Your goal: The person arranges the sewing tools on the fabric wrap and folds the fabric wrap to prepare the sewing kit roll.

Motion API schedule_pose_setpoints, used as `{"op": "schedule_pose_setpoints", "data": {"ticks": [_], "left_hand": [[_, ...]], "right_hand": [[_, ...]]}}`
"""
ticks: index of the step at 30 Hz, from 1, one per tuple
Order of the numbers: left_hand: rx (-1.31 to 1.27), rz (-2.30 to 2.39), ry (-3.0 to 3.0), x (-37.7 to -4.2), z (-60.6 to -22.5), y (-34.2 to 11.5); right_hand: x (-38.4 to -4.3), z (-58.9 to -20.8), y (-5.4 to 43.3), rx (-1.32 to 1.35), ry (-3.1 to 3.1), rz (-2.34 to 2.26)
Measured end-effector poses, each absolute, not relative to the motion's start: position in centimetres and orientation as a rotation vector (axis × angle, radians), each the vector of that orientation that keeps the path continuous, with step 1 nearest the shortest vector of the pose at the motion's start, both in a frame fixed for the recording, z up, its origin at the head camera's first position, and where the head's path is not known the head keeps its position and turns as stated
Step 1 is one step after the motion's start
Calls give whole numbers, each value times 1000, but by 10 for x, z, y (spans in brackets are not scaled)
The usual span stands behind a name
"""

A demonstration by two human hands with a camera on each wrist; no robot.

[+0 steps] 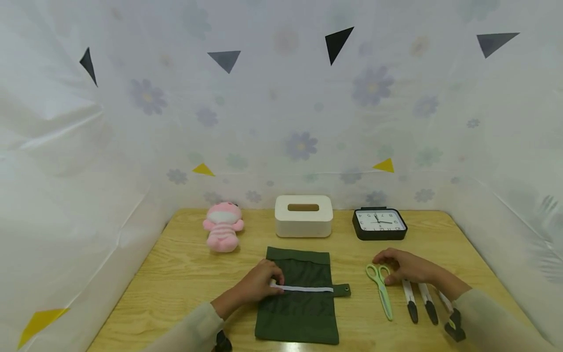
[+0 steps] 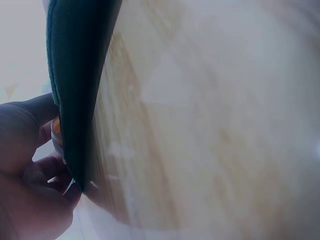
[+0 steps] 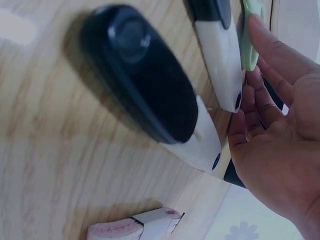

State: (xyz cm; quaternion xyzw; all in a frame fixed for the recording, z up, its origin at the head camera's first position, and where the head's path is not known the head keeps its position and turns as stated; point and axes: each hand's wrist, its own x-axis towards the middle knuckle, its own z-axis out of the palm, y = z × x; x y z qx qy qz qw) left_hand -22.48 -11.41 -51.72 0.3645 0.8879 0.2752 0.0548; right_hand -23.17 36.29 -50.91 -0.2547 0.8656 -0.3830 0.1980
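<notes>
A dark green fabric tool roll (image 1: 303,318) lies unfolded, with a white elastic band (image 1: 308,289) across it and a snap tab (image 1: 341,290) at its right side. My left hand (image 1: 264,281) pinches its left edge by the end of the band. In the left wrist view that edge of the cloth (image 2: 82,75) stands raised between the fingers. My right hand (image 1: 409,266) holds the handle loops of light green scissors (image 1: 382,293) between thumb and fingers. The right wrist view shows the thumb on the green handle (image 3: 248,50); the other fingers are partly hidden.
Right of the scissors lie white-handled tools with black ends (image 1: 410,303), (image 1: 428,303), and a third with a wider dark head (image 1: 455,325), partly under the right forearm. Along the back stand a pink plush toy (image 1: 223,227), a white tissue box (image 1: 303,227) and a black-framed clock (image 1: 379,222).
</notes>
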Motion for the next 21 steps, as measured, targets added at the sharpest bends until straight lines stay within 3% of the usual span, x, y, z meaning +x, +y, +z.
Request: {"op": "schedule_pose_setpoints", "data": {"ticks": [21], "left_hand": [[1126,814,2695,-226,-519,-114]], "right_hand": [[-246,-495,349,-617,2426,-1067]]}}
